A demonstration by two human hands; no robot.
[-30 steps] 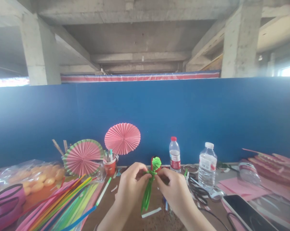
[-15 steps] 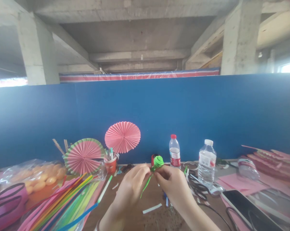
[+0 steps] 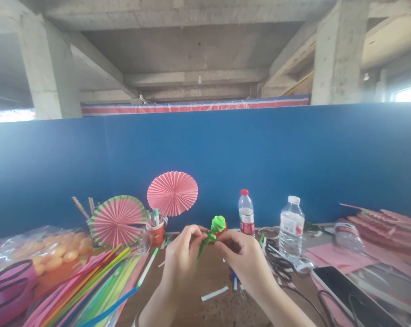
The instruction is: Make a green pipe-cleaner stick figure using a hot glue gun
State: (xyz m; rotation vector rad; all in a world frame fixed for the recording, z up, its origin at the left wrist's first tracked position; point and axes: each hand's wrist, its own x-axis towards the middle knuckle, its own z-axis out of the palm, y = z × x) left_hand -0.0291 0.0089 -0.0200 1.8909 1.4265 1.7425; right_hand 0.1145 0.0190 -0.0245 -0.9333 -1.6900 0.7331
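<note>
A bright green pipe cleaner (image 3: 218, 223), wound into a spiral head on a twisted stem, stands upright above the middle of the table. Thumb and fingers of my left hand (image 3: 183, 252) pinch its stem just below the coil. From the other side, my right hand (image 3: 244, 254) has thumb and index finger drawn together at the base of the coil. The fingers partly hide the point of contact. Part of the green stem slants down beside my left fingers.
Colourful pipe cleaners (image 3: 99, 281) lie at left near a bag of orange balls (image 3: 60, 247). Pink paper fans (image 3: 173, 193) and a pen cup (image 3: 155, 234) stand behind. Two bottles (image 3: 292, 229), black scissors (image 3: 282, 268), a phone (image 3: 345, 290) and pink paper (image 3: 338, 254) are at right.
The green coil has shifted slightly left and up and now stands more upright. My left hand has turned around the stem, and my right fingertips sit lower beside the coil.
</note>
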